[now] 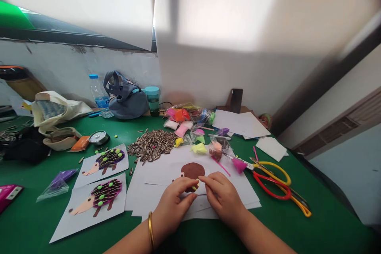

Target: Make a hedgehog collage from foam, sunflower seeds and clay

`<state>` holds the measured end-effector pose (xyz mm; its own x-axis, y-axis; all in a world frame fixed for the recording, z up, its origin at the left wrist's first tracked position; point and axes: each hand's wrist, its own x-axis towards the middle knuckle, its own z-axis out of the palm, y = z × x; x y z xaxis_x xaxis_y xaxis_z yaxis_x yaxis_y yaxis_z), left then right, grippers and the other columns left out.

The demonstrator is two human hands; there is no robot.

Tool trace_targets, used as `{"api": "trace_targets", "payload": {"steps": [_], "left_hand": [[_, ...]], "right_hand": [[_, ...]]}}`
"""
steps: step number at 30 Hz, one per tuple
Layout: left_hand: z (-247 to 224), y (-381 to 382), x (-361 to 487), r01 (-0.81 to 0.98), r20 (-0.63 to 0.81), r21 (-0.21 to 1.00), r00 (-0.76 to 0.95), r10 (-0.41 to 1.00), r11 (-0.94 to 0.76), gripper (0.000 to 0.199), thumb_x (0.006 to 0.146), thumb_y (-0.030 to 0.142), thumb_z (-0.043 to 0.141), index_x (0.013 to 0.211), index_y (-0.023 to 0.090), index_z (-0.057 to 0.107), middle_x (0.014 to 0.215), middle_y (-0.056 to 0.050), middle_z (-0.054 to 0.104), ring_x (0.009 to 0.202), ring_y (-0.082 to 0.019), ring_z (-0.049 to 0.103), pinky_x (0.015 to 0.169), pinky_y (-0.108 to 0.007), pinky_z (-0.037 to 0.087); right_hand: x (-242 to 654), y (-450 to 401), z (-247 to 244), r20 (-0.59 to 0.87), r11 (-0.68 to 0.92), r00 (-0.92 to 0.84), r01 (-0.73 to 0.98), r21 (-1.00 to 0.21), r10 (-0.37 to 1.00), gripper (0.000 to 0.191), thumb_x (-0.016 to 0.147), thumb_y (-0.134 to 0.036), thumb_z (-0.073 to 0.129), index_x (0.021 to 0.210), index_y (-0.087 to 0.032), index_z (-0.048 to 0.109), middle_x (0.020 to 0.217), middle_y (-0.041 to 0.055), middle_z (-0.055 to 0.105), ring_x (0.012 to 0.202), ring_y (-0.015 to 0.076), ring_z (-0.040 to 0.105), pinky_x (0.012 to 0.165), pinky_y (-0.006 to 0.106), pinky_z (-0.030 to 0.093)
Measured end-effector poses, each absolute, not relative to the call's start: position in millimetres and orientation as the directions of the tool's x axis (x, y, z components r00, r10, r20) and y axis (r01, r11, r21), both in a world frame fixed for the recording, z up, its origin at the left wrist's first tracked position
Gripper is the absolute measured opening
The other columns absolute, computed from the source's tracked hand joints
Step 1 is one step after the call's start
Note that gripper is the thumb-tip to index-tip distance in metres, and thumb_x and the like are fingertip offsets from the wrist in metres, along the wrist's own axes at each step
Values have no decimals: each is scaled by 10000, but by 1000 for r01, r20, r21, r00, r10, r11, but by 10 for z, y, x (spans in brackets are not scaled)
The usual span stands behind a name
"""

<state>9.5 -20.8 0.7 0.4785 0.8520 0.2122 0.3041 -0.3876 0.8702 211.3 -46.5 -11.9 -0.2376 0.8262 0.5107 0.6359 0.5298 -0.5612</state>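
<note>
Left hand [172, 200] pinching yellow bit [195, 187], right hand [224, 194], grip unclear, brown shape [193, 170] partly hidden

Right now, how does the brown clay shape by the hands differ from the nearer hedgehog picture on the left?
The brown clay shape looks smooth, while the nearer hedgehog carries seeds and green balls. The brown clay shape is plain brown; the nearer hedgehog's body shows purple. The left hand partly hides the brown clay shape; the nearer hedgehog is uncovered. Both are on white paper.
</note>
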Motion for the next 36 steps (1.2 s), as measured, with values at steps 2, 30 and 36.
{"api": "trace_targets", "payload": {"steps": [2, 30, 36], "left_hand": [[-15, -187, 93, 279, 196, 899, 434, 879, -338, 253, 852, 189, 585, 1074, 251, 691, 1055, -41, 707, 978, -184, 636, 915, -340, 500], [6, -176, 112, 500, 50, 804, 482, 875, -321, 191, 912, 293, 501, 837, 214, 657, 840, -16, 677, 805, -183, 599, 742, -290, 442], [0, -176, 123, 516, 47, 789, 493, 869, -335, 188, 902, 278, 502, 822, 212, 658, 828, -14, 681, 798, -183, 602, 726, -284, 437]], "right_hand": [[2092, -484, -100, 520, 535, -225, 613, -582, 824, 385, 917, -106, 461, 1260, -239, 573, 960, 84, 636, 885, 213, 585, 767, 376, 507], [2142, -672, -106, 339, 466, -325, 696, -547, 883, 149, 836, -108, 591, 895, -232, 646, 851, 31, 603, 815, 195, 538, 733, 343, 411], [2120, -705, -176, 323, 451, -325, 745, -492, 889, 202, 845, -81, 551, 950, -223, 651, 865, 43, 618, 818, 200, 531, 726, 342, 380]]}}
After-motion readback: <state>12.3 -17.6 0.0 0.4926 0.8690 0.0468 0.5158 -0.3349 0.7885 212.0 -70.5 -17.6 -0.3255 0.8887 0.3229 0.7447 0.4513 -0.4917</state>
